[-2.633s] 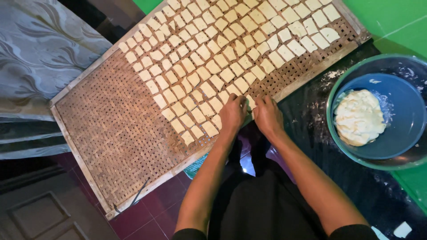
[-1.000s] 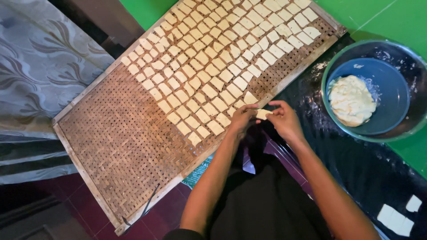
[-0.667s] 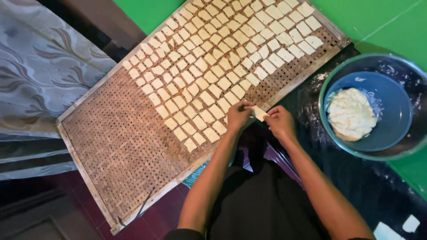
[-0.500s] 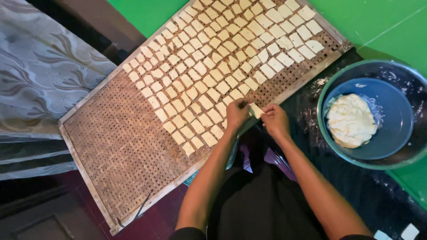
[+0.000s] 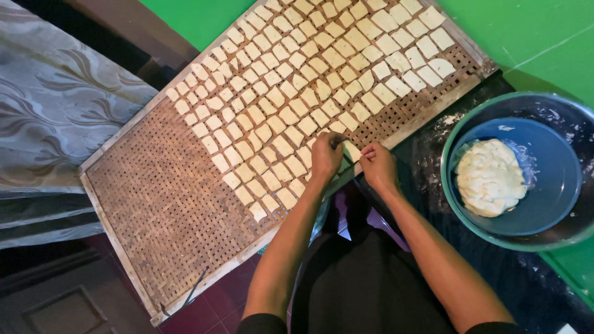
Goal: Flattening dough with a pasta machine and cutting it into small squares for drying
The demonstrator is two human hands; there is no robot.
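Woven drying tray point(image 5: 154, 204), bare at left, rows of pale dough squares point(image 5: 297, 93) at right. At its near edge, left hand point(image 5: 326, 158) and right hand point(image 5: 377, 166) together pinch 1 dough piece point(image 5: 352, 150). Far right: blue bowl point(image 5: 557, 185) holding dough lump point(image 5: 490, 177).

Soft, even light falls from above, bright on the green surface point(image 5: 532, 31) and the pale dough pieces point(image 5: 322, 80), dimmer toward the dark floor point(image 5: 55, 297) at lower left. Shadows are faint and short beneath the forearms. The picture is sharp at centre, with slight wide-angle bending at the edges; no strong glare.
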